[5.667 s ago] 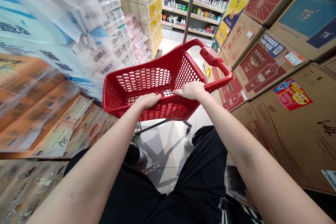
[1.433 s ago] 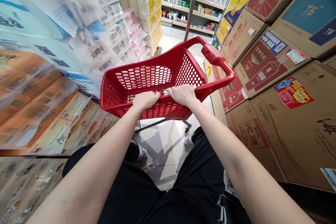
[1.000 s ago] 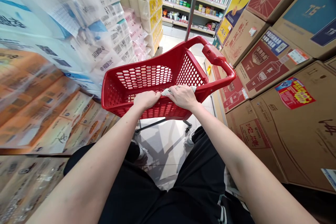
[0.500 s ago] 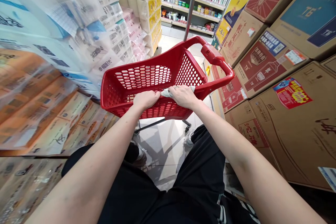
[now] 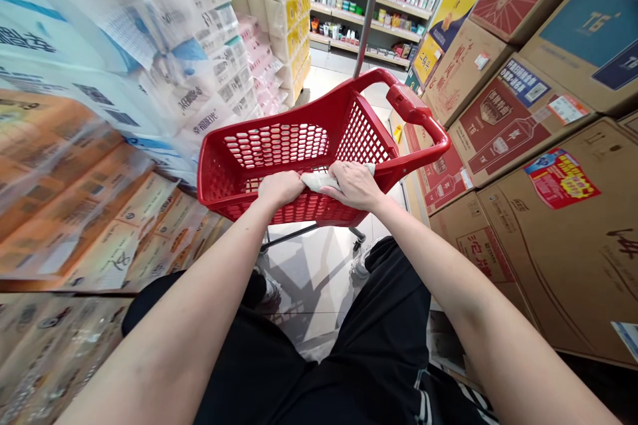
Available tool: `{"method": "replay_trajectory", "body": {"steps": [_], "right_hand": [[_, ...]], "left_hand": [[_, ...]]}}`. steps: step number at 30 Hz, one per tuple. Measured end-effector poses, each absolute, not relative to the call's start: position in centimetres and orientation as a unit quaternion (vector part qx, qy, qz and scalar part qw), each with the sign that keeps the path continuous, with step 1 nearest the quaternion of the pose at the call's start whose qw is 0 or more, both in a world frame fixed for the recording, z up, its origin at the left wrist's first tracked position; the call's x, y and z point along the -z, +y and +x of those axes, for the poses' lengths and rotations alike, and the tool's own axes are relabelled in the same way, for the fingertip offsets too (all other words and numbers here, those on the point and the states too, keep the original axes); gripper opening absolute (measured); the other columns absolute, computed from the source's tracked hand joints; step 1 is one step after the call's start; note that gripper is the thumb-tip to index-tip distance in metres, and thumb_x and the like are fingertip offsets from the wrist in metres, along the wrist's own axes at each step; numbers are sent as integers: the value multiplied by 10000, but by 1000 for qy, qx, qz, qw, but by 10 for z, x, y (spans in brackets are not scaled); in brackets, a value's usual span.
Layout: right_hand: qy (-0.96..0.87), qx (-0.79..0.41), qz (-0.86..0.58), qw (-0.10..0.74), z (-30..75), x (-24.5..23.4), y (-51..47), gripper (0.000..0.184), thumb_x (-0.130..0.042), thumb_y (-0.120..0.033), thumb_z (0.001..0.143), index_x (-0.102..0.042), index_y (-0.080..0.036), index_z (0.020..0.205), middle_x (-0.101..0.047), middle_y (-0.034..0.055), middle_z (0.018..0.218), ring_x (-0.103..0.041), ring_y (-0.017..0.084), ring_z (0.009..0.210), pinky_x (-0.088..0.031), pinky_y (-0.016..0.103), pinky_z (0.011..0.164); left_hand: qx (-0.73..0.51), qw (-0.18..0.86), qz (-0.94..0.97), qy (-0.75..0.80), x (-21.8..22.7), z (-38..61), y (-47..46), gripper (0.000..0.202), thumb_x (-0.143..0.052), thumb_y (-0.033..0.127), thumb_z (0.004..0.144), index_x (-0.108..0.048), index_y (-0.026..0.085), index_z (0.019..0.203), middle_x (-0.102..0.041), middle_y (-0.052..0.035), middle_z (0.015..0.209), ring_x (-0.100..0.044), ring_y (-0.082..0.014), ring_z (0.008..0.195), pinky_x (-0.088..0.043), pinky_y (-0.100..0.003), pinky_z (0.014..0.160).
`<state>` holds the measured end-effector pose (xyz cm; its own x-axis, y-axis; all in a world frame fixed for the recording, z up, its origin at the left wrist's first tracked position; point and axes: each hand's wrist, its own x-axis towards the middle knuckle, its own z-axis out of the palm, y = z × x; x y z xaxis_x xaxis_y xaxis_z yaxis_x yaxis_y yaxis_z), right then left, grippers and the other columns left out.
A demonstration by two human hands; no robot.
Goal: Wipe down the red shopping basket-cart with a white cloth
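Observation:
A red plastic shopping cart (image 5: 279, 121) stands sideways in front of me, with its handle to the right. My left hand (image 5: 282, 188) is closed over the near rim of the basket. To its right, my right hand (image 5: 355, 186) presses a pale cloth (image 5: 318, 181) onto the same rim, with fingers bent around it. The cloth's left end reaches my left hand, and a corner sticks out beyond my right hand. I see no goods in the visible part of the basket.
Packs of tissue paper (image 5: 214, 73) and orange packs (image 5: 64, 172) are piled close on the left. Cardboard cartons (image 5: 543, 232) are stacked on the right. Behind the cart are a metal pole (image 5: 371, 10) and shelves of bottles and jars (image 5: 383, 16).
My right hand has shifted a little along the rim, and more of the cloth shows between my hands. My left hand keeps its hold on the rim. The whole view has shifted slightly.

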<state>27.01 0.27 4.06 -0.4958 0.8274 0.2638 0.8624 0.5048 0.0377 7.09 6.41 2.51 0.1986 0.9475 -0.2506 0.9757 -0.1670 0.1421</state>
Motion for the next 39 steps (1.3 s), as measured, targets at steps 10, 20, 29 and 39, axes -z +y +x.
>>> {"method": "replay_trajectory", "body": {"steps": [10, 20, 29, 39], "right_hand": [[-835, 68, -539, 86, 268, -50, 8, 371, -491, -483, 967, -564, -157, 1129, -664, 73, 1040, -615, 217, 896, -351, 303, 760], [-835, 131, -533, -27, 263, -51, 12, 281, -475, -347, 973, -580, -144, 1137, -664, 135, 1072, -635, 276, 960, -380, 346, 762], [-866, 110, -486, -38, 278, -53, 18, 288, -481, -307, 972, -557, -162, 1209, -657, 108, 1105, -621, 243, 969, -372, 331, 775], [-836, 145, -528, 31, 262, -37, 10, 346, -443, -458, 979, -594, -155, 1050, -673, 107, 998, -634, 243, 886, -336, 331, 723]], "left_hand": [[38, 158, 774, 612, -17, 73, 69, 751, -134, 593, 917, -713, 167, 1136, -687, -176, 1209, -627, -374, 1128, -474, -462, 903], [22, 147, 771, 619, -13, 77, 71, 766, -132, 606, 915, -707, 164, 1161, -686, -173, 1215, -626, -369, 1126, -474, -441, 899], [33, 161, 799, 578, -16, 72, 72, 765, -106, 618, 921, -713, 196, 1116, -699, -133, 1195, -623, -332, 1141, -458, -399, 921], [39, 155, 801, 577, -18, 62, 67, 777, -116, 648, 917, -721, 193, 1090, -704, -137, 1176, -632, -343, 1120, -460, -411, 910]]}}
